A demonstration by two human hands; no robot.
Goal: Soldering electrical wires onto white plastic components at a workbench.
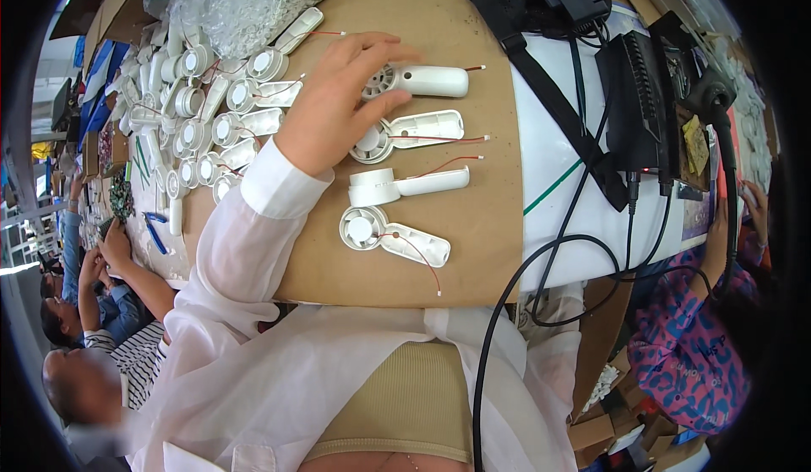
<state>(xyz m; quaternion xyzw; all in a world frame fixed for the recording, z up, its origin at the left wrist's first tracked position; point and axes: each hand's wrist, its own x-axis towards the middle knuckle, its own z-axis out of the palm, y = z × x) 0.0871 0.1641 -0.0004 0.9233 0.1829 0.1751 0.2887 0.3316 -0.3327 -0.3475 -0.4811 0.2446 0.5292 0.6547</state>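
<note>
My left hand (pixel 345 92) reaches over the farthest of several white handheld fan bodies on brown cardboard. Its thumb and fingers are apart, on either side of that fan body's (pixel 435 81) round slotted head; whether they touch it is unclear. Nearer to me lie an open fan body (pixel 427 128) with a red wire along its handle, another fan body (pixel 374 187) tilted on its side, and a third (pixel 363 228) showing its round motor side. Each has a thin wire ending in a small white plug. My right sleeve (pixel 553 333) hangs at the table's edge; the hand itself does not show.
Many more white fan bodies (pixel 194 130) are heaped at the left, near bubble wrap (pixel 245 3) and blue pliers (pixel 155 231). A black cable (pixel 583 240) loops across the right side from a black box (pixel 635 100). Co-workers sit on both sides.
</note>
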